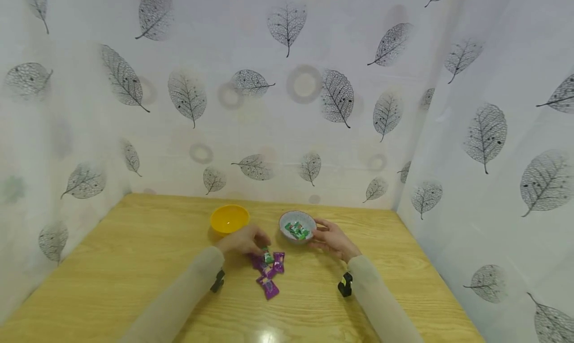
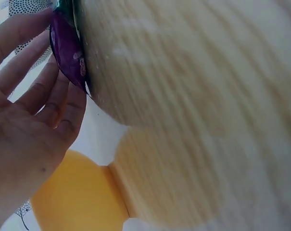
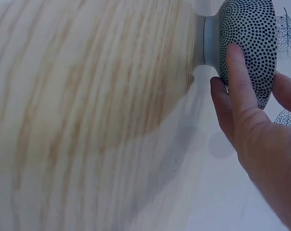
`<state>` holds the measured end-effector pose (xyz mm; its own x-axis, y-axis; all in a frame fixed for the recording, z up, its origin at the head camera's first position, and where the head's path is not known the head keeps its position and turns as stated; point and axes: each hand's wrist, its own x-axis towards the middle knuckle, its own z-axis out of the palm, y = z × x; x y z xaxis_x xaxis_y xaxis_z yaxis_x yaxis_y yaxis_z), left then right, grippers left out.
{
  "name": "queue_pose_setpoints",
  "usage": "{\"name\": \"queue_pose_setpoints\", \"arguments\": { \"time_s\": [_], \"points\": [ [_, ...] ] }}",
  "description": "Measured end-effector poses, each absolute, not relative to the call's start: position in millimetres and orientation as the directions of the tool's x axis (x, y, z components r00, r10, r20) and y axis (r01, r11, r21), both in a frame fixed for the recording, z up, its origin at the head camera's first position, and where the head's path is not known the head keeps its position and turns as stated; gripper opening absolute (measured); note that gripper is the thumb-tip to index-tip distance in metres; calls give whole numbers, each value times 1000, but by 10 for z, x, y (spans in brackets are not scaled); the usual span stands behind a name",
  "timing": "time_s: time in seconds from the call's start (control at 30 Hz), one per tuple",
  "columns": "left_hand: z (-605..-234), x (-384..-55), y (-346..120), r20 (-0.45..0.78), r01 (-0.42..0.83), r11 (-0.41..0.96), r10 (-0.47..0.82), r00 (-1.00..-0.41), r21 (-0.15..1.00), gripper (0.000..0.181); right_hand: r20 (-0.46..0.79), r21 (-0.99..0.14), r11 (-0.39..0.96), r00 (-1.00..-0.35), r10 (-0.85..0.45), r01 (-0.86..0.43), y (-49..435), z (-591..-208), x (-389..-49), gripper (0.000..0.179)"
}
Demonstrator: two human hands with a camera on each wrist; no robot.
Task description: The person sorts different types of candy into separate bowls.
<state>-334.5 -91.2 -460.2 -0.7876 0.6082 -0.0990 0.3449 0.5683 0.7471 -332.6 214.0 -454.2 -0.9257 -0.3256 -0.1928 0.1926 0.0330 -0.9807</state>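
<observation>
My left hand (image 1: 245, 240) reaches down to a small group of wrapped candies on the table, its thumb and fingertips pinching a green-wrapped candy (image 1: 267, 256). Purple-wrapped candies (image 1: 268, 287) lie under and beside it. In the left wrist view, a purple candy (image 2: 68, 50) shows close by the fingers, with part of the green wrapper (image 2: 63, 6) above it. With my right hand (image 1: 333, 239) I grip the side of a dotted bowl (image 3: 248, 36), thumb by the rim and fingers along its outer wall. Several green candies (image 1: 297, 231) lie inside that bowl.
A yellow bowl (image 1: 229, 219) stands behind my left hand, left of the dotted bowl. The wooden table (image 1: 134, 253) meets a leaf-patterned curtain (image 1: 269, 128) at the back and sides. A dark band-like device (image 1: 345, 284) sits at my right wrist.
</observation>
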Motion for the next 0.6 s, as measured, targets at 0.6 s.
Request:
{"name": "queue_pose_setpoints", "arguments": {
  "time_s": [0.6],
  "points": [
    [-4555,-3301,-953,-181,392,552,719,-671,736,22,-187,-982,60,-929,-320,177,2134,-4549,-3334,58]
  ]
}}
